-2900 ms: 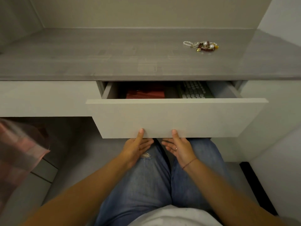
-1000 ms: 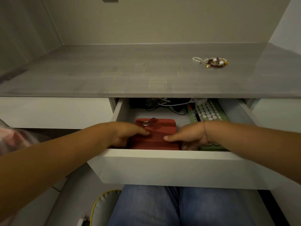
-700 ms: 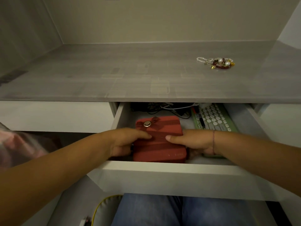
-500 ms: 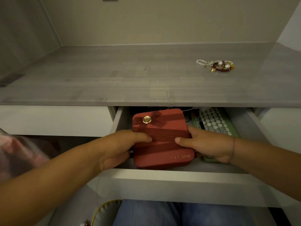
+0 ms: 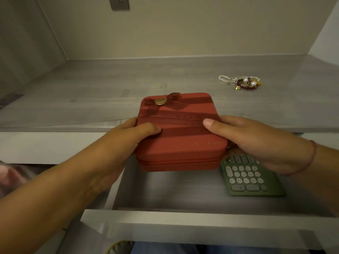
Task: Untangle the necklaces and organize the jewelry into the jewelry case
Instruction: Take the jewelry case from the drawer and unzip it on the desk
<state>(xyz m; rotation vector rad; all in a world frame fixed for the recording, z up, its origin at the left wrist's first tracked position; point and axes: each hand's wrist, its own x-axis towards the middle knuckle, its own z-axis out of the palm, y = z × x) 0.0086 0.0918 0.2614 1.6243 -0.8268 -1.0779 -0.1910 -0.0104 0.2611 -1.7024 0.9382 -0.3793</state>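
— What is changed?
— The jewelry case (image 5: 180,131), formerly down in the drawer (image 5: 183,191), is now raised over the desk (image 5: 110,85) edge. It is gripped at 9 o'clock by the left hand (image 5: 128,142) and at 3 o'clock by the right hand (image 5: 247,140).
— The necklaces (image 5: 242,83)?
— Left tangled on the desk, at 1 o'clock from the case.

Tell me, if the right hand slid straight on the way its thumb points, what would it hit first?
Probably the left hand, whose thumb lies opposite on the lid of the red jewelry case; depth is unclear.
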